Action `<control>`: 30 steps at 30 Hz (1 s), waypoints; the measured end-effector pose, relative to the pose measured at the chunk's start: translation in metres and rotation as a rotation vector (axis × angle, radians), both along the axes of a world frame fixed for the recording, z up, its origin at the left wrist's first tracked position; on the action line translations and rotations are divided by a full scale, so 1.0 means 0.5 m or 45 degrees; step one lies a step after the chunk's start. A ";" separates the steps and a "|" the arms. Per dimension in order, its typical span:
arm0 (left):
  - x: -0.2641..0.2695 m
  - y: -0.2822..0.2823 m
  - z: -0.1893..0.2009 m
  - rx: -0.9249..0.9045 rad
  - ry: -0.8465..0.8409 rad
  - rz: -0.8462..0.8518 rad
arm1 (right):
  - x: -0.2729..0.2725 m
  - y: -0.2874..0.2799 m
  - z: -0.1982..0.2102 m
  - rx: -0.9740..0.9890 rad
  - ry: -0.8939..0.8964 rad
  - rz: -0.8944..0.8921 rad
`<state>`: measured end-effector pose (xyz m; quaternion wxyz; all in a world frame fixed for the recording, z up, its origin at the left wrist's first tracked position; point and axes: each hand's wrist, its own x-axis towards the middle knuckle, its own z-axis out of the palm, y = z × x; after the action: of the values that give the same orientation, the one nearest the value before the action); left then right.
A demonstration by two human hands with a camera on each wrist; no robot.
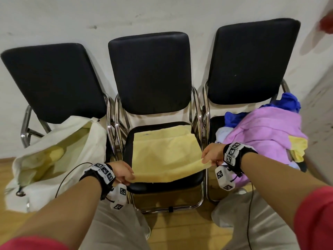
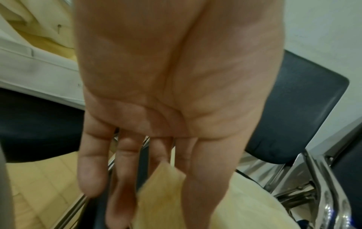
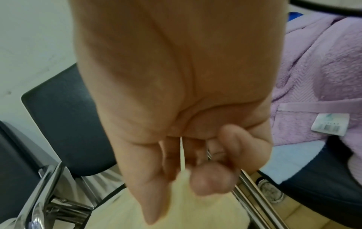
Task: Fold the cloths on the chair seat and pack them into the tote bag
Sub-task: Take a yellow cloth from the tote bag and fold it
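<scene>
A pale yellow cloth point(image 1: 165, 152) lies spread on the seat of the middle black chair point(image 1: 173, 184). My left hand point(image 1: 124, 173) pinches its near left corner, and the corner of the yellow cloth point(image 2: 164, 190) shows between the thumb and fingers in the left wrist view. My right hand point(image 1: 212, 156) pinches the near right corner, lifted a little off the seat; in the right wrist view the yellow cloth point(image 3: 188, 201) sits under curled fingers. A white tote bag point(image 1: 59, 159) stands open on the left chair with yellow cloth inside.
A heap of cloths sits on the right chair: a purple towel point(image 1: 266, 134), a blue cloth point(image 1: 288, 103) and another yellow piece point(image 1: 299, 147). Chrome chair arms point(image 1: 196, 109) flank the middle seat. Behind the chairs is a white wall; below is wooden floor point(image 1: 180, 230).
</scene>
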<state>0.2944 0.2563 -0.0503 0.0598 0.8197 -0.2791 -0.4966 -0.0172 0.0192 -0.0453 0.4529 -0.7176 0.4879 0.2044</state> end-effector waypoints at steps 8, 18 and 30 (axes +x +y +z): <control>0.018 -0.056 -0.048 0.011 -0.043 0.071 | 0.040 -0.033 -0.036 -0.013 -0.072 -0.074; 0.062 -0.196 -0.123 -0.312 -0.219 0.166 | 0.145 -0.127 -0.098 -0.163 -0.236 -0.236; 0.107 -0.282 -0.217 -0.153 -0.606 0.274 | 0.270 -0.231 -0.180 -0.502 -0.010 0.080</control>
<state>0.3481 0.1152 -0.1589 0.0934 0.9334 -0.2254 -0.2633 0.1177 -0.0960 -0.1353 0.2988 -0.8082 0.4941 0.1162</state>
